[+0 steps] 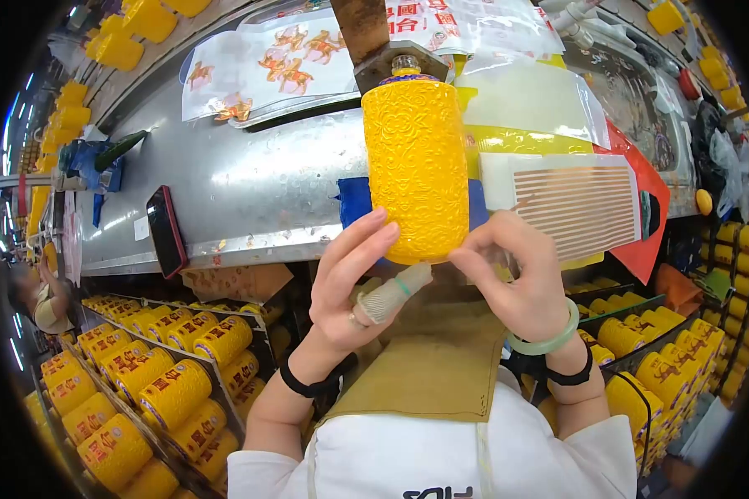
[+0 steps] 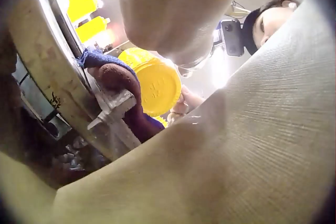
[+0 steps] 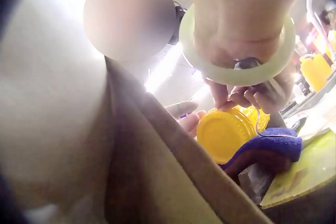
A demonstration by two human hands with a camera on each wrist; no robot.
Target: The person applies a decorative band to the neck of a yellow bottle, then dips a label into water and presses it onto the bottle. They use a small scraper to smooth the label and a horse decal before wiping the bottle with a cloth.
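Observation:
A yellow embossed bottle (image 1: pixel 416 166) with a clear neck lies with its base toward the person, on a blue-covered rest (image 3: pixel 273 142). My left hand (image 1: pixel 345 283) grips its lower left side, fingertips on the embossed wall and the thumb, in a pale finger cot (image 1: pixel 395 293), by the base. At the lower right edge my right hand (image 1: pixel 520 274) pinches the bottle with thumb and forefinger, its other fingers curled. A slim dark and silver object (image 3: pixel 252 65) shows under the right palm; I cannot tell what it is. The round base faces both wrist cameras.
A metal bracket (image 1: pixel 366 50) stands by the bottle's neck. Sheets with horse decals (image 1: pixel 295 58) lie at the back; a striped sheet (image 1: pixel 578 208) lies right. A phone (image 1: pixel 166 231) lies at the left table edge. Crates of yellow bottles (image 1: pixel 175 391) flank the person.

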